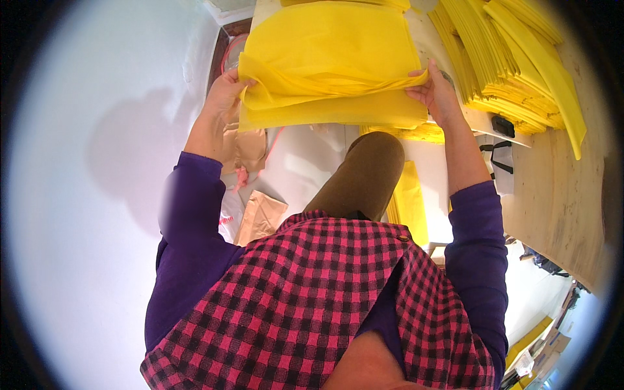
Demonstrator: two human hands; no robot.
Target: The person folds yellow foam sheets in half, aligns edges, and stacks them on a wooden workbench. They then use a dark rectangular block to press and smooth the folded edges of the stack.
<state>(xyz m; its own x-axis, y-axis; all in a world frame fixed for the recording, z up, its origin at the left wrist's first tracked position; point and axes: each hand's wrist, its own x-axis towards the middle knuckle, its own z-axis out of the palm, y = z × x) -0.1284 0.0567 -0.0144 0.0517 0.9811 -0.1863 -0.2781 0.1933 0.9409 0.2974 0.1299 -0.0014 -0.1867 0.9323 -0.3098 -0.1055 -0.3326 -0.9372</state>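
A wide sheet of thin yellow fabric (331,49) spreads out in front of me, its near part gathered into a crumpled fold between my hands. My left hand (225,91) pinches the fold at its left edge. At the right edge my right hand (434,94) grips the same fold, thumb and fingers closed on it. Below the fold a flat yellow layer (338,112) hangs past the near edge of the work surface; whether it is the same sheet I cannot tell.
Stacks of folded yellow fabric (481,52) lie at the right on a wooden table (552,188). A small black object (502,126) sits at that table's edge. Brown paper packages (260,214) lie low on the left, beside a white wall (97,195). More yellow fabric (411,201) is below, right of my knee.
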